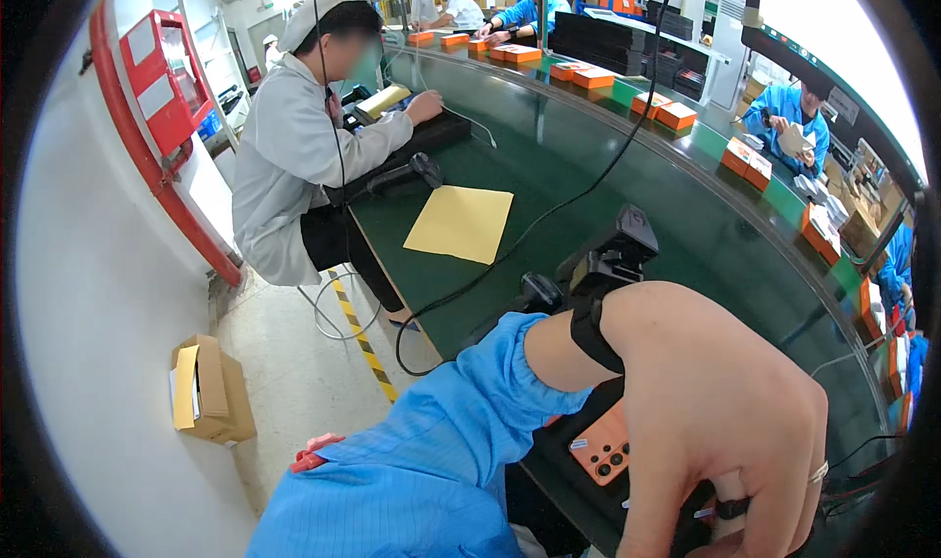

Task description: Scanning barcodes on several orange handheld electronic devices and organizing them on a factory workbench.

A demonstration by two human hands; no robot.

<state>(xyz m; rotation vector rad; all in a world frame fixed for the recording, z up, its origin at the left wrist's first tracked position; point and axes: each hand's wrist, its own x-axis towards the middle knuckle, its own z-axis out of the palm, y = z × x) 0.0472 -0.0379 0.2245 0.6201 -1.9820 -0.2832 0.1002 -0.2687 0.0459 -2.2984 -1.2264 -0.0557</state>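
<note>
One left hand (725, 391), bent downward; its grip could not be told. One orange phone (606, 438) lay just beside, camera side up

A yellow paper sheet (459, 224) lies on the green worktop (559, 194); just left of the sheet, a black handheld scanner (425, 170); farther left, a seated person (282, 151) in white; beyond the sheet, orange boxes (592, 78) in rows; down-left of it, a cardboard box (225, 396).

White wall (108, 313), pale floor (284, 367), yellow-black striped tape (360, 338), long green table (534, 254)
</note>
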